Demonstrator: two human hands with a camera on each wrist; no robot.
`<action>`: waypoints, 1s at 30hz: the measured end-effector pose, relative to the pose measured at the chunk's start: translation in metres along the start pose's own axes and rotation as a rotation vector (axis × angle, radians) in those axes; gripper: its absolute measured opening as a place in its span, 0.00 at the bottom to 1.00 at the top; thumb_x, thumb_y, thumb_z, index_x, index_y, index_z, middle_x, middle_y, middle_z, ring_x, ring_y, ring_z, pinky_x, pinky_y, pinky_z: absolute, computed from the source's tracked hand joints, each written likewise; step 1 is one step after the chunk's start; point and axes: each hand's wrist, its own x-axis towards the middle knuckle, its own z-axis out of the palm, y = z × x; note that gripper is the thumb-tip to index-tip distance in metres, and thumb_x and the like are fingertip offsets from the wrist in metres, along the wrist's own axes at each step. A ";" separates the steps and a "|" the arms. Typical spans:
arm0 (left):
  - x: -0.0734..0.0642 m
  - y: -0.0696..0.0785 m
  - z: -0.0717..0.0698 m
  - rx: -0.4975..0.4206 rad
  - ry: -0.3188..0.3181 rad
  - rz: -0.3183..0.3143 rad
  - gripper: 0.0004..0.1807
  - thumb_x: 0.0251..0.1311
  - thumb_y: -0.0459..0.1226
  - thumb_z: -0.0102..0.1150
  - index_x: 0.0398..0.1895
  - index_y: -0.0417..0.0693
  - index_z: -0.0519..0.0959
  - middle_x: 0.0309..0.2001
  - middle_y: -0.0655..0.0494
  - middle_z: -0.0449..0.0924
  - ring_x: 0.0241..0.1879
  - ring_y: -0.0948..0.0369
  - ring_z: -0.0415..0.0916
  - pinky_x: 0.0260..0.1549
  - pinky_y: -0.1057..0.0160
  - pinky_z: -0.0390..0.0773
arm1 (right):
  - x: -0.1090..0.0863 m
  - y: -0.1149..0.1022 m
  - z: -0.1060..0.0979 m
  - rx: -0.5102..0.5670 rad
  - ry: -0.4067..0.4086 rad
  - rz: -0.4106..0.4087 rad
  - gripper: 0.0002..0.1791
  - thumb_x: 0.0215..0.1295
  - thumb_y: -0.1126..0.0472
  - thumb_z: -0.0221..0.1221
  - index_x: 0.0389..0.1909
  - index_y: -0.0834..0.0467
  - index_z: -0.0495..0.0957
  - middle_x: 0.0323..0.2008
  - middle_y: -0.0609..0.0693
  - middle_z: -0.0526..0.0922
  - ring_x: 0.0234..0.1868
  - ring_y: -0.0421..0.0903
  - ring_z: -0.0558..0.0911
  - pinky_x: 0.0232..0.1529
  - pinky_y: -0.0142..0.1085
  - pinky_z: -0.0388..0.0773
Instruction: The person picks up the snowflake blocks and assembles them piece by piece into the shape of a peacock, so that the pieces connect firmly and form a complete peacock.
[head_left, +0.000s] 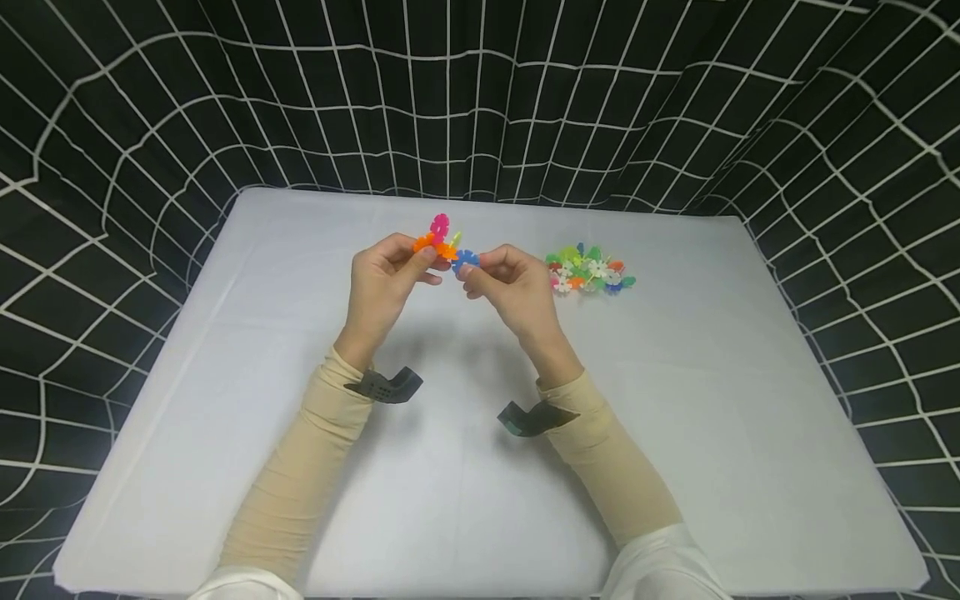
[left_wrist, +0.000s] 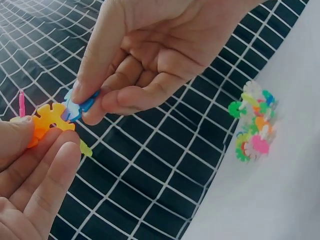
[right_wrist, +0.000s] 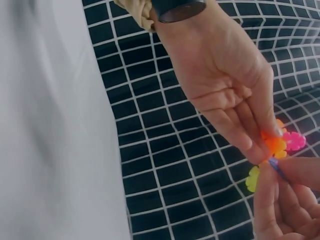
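Observation:
Above the far half of the table, my left hand [head_left: 384, 279] pinches a small joined cluster of plastic snowflake pieces between thumb and fingers. Its body is orange snowflake pieces [left_wrist: 49, 119]. A pink snowflake piece [head_left: 440, 226] stands up from it, and a yellow-green snowflake piece [right_wrist: 253, 179] sticks out at another side. My right hand [head_left: 519, 287] holds a blue snowflake piece [head_left: 466, 260] between thumb and index finger. In the left wrist view the blue piece meets the orange edge, its slots partly covered by fingertips.
A loose pile of mixed-colour snowflake pieces [head_left: 588, 271] lies on the white table [head_left: 750, 400], just beyond and right of my right hand. Black cloth with a white grid [head_left: 480, 100] hangs around the back and sides. Each wrist carries a dark strap mount [head_left: 386, 386].

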 end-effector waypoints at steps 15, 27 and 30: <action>-0.001 0.000 0.004 0.077 -0.029 -0.023 0.09 0.66 0.30 0.63 0.44 0.30 0.79 0.43 0.35 0.86 0.36 0.66 0.86 0.43 0.66 0.87 | 0.005 0.000 -0.003 -0.046 -0.042 0.088 0.06 0.65 0.63 0.67 0.38 0.61 0.81 0.35 0.56 0.88 0.32 0.47 0.87 0.51 0.42 0.85; -0.001 0.004 0.001 0.125 -0.029 -0.062 0.12 0.67 0.33 0.63 0.49 0.36 0.78 0.52 0.47 0.80 0.48 0.57 0.81 0.48 0.70 0.83 | 0.005 0.003 -0.004 -0.109 -0.261 0.166 0.07 0.67 0.59 0.65 0.41 0.58 0.79 0.41 0.58 0.88 0.40 0.54 0.86 0.54 0.47 0.82; -0.001 0.003 0.001 0.169 -0.036 -0.049 0.12 0.66 0.34 0.65 0.49 0.37 0.81 0.49 0.47 0.82 0.45 0.55 0.83 0.47 0.69 0.83 | 0.007 0.004 -0.010 -0.199 -0.350 0.161 0.11 0.67 0.56 0.65 0.44 0.57 0.79 0.41 0.58 0.87 0.42 0.54 0.85 0.53 0.50 0.81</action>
